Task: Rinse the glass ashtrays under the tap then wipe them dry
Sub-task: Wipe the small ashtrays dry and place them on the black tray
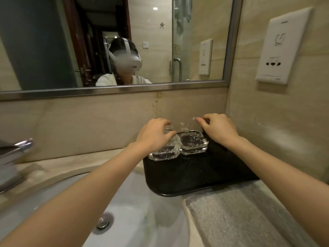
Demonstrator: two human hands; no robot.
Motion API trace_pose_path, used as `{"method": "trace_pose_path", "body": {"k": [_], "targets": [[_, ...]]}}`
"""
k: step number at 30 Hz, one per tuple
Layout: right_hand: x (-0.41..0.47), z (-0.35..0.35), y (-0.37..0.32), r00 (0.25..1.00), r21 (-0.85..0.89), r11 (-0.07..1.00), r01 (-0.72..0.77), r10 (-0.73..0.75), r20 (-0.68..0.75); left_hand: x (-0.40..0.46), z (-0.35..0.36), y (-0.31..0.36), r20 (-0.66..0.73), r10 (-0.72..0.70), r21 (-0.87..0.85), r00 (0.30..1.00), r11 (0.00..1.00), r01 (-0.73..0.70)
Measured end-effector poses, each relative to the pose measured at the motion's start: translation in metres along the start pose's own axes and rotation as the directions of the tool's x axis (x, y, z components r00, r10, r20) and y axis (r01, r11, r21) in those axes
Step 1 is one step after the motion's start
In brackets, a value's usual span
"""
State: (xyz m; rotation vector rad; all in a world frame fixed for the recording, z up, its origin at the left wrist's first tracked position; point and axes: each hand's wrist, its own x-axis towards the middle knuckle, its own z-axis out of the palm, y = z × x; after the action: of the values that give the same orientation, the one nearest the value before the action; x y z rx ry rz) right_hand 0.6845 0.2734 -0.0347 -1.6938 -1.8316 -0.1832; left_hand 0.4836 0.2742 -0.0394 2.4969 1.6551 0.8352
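Two glass ashtrays [193,142] side by side on black tray [187,175] — untouched. Left hand [154,134] hovering loosely curled, holding nothing. Right hand [219,129] likewise — fingers bent, nothing held

We're in a hotel-style bathroom: white oval ceramic sink [142,202], chrome tap [17,148], steel-framed wall mirror [229,50], beige marble worktop [58,168].
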Motion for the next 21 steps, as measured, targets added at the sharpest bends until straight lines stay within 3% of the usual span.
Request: {"method": "trace_pose_path", "body": {"k": [5,7,12,21], "targets": [[-0.035,-0.011,-0.063,0.995,0.407,0.913,0.017,-0.056,0.084,-0.061,-0.034,-0.009,-0.071,-0.051,-0.098,0.996,0.994,0.044],[-0.056,-0.013,-0.091,0.987,0.496,0.868,0.033,-0.106,0.121,-0.093,-0.048,-0.011,-0.060,-0.030,-0.047,0.998,0.999,0.027],[-0.113,-0.011,-0.163,0.963,0.577,0.807,0.125,-0.240,0.127,-0.180,-0.085,-0.027,-0.039,-0.030,0.095,0.999,0.995,0.033],[-0.208,0.007,-0.286,0.846,0.649,0.719,0.248,-0.487,0.216,-0.340,-0.169,-0.093,-0.111,-0.265,0.181,0.958,0.942,0.282]]}}
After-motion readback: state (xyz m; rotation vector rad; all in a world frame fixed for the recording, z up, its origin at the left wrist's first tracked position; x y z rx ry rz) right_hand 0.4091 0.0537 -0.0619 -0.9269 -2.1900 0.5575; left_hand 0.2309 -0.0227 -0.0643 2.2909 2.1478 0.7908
